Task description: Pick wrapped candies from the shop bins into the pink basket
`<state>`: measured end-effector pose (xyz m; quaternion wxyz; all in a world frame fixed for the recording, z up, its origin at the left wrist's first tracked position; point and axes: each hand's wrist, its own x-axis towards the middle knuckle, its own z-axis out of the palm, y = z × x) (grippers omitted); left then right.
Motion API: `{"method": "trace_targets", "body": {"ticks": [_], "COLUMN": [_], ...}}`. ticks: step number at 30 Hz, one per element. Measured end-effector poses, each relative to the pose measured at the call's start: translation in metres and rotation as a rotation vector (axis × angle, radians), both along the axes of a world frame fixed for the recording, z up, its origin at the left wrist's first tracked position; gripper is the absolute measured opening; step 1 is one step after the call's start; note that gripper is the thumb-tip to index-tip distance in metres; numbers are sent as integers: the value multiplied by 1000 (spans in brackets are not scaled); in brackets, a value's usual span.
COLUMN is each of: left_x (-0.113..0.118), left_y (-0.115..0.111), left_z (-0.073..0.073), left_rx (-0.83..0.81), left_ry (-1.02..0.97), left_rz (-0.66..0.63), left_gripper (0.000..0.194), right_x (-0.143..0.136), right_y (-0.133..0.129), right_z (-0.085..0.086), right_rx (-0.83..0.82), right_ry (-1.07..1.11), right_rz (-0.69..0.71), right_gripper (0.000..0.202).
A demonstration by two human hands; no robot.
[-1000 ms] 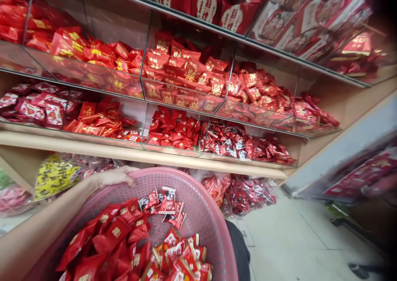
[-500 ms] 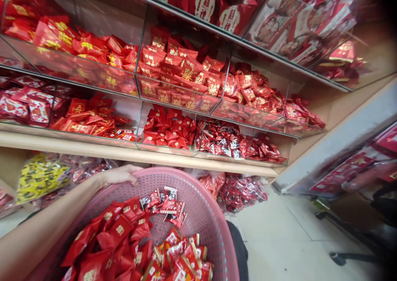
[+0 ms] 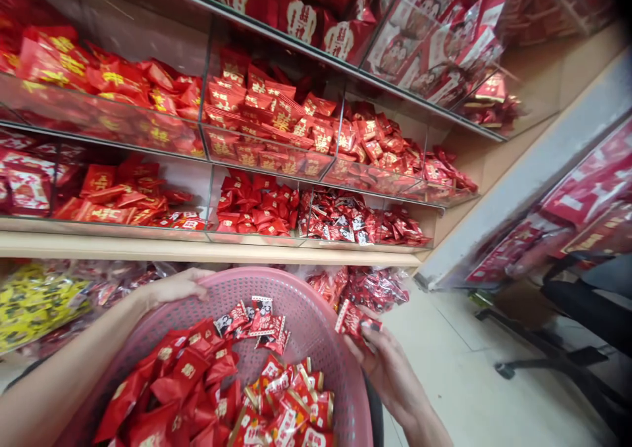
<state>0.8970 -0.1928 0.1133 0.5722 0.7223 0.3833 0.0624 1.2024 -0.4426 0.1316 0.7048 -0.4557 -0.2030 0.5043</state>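
Observation:
A pink perforated plastic basket (image 3: 348,368) takes up the lower middle of the view. My left hand (image 3: 180,285) grips its far left rim, fingers curled over the edge. Just outside the right rim, my right hand (image 3: 388,368) holds a few small red-and-white wrapped candies (image 3: 353,320) between thumb and fingers. Inside the basket, plain red packets (image 3: 182,374) lie on the left. Red candies with gold edges (image 3: 291,401) sit at the near right. A small group of red, white and black candies (image 3: 259,322) rests toward the far side.
Ahead stands a shelf (image 3: 276,253) with clear-fronted compartments full of red packets. Bags of candies (image 3: 378,289) and a bag of yellow packets (image 3: 39,302) lie beneath it. At right are a wall (image 3: 474,230) and a wheeled chair base (image 3: 548,361) on the tiled floor.
My right hand has come into view at the basket's right side, holding wrapped candies. The camera has turned slightly right, and my left hand stays on the rim.

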Motion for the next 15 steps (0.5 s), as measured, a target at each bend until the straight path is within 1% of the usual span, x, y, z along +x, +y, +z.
{"method": "trace_targets", "body": {"ticks": [1,3,5,8,10,12,15], "left_x": [1,3,5,10,13,17,20], "left_y": [0,3,7,13,16,18,18], "left_z": [-1,-7,-15,-26,-31,-33,-32], "left_rx": [-58,-147,-171,-171,-152,-138,-138], "left_ry": [-52,-101,-128,-144,-149,-149,-139], "left_rz": [-21,-8,13,12,-2,-20,-28], "left_gripper": [39,43,45,44,42,42,43], "right_x": [-8,-18,-23,-24,-22,-20,-18], "right_y": [8,25,42,68,81,90,99], "right_z": [-1,-6,-12,-19,-23,-27,-35], "right_rx": [-2,-27,-48,-61,-99,-179,-277], "right_ry": [-53,-196,-396,-756,-1003,-1179,-1280], "right_rz": [38,139,263,416,459,483,554], "right_gripper": [38,33,28,28,33,41,44]}}
